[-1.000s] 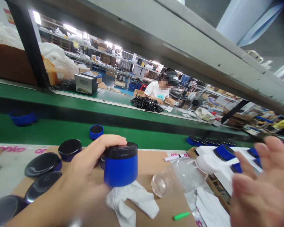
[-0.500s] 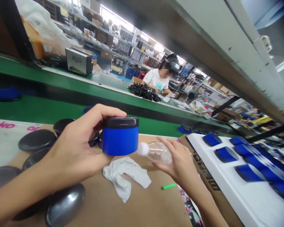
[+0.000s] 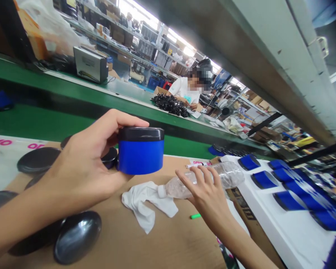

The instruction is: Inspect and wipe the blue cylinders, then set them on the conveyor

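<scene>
Blue container (image 3: 141,157), left side gripped by left fingers (image 3: 127,118), right fingers (image 3: 187,182) across clear bottle (image 3: 232,173), grip unclear

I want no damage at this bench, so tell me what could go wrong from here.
The blue cylinder with the black top, held from one side by the left hand above the brown cardboard, might drop if the grip loosens. The clear bottle at the right hand is tipped sideways, its white cap toward the white cloth; anything inside could leak if the cap is loose.
</scene>
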Demonstrator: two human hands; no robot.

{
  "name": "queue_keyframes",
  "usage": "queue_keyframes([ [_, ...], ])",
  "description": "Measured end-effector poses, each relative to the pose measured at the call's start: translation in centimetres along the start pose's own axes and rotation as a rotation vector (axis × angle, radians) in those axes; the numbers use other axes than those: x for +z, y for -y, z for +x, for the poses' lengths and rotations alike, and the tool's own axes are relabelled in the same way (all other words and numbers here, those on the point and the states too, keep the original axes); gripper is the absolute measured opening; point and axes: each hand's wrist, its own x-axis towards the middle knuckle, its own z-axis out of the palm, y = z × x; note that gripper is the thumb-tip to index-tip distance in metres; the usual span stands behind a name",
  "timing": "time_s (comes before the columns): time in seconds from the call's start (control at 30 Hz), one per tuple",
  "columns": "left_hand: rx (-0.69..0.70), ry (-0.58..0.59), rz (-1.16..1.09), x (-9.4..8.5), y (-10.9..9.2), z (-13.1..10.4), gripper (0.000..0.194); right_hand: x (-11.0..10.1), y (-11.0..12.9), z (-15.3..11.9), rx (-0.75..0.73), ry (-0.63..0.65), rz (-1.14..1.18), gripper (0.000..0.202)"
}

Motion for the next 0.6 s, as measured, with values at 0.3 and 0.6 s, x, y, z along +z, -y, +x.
queue_keyframes([
  [0.3,-0.006,-0.013,0.009,0.2,0.3,0.0,0.043,0.0,-1.1,-3.0,-0.011,0.032,0.05,0.066],
  [0.6,0.01,-0.047,0.052,0.3,0.6,-0.1,0.048,2.4,-4.6,-0.9,0.28,-0.175,0.525,0.074],
])
